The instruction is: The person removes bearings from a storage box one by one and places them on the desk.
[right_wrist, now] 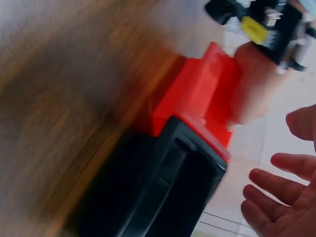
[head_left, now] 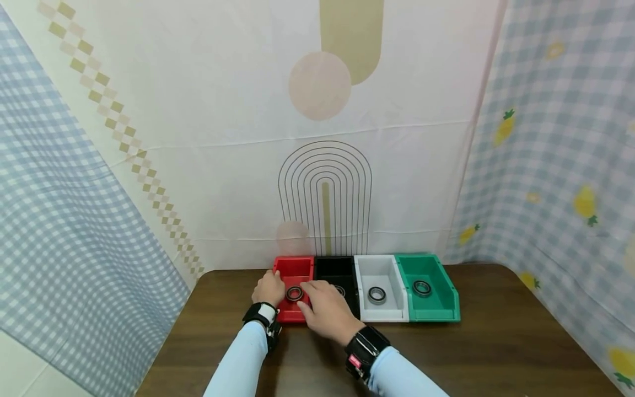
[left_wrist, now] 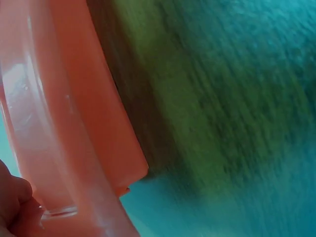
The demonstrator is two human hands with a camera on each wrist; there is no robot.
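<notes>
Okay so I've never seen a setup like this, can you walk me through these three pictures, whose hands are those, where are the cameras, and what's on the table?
No machine here: a person works with two bare hands, wearing a camera on the head and one on each wrist.

The head view looks down on a brown table with four small bins in a row: red bin, black bin, white bin, green bin. Each holds a metal bearing ring, such as the one in the white bin.

The left hand rests against the red bin's left side. The right hand reaches over the red and black bins, fingers relaxed, beside the red bin's ring. Neither hand clearly holds anything.

The wrist views are blurry close-ups: the left shows the red bin's wall, the right both bins and open fingers.
</notes>
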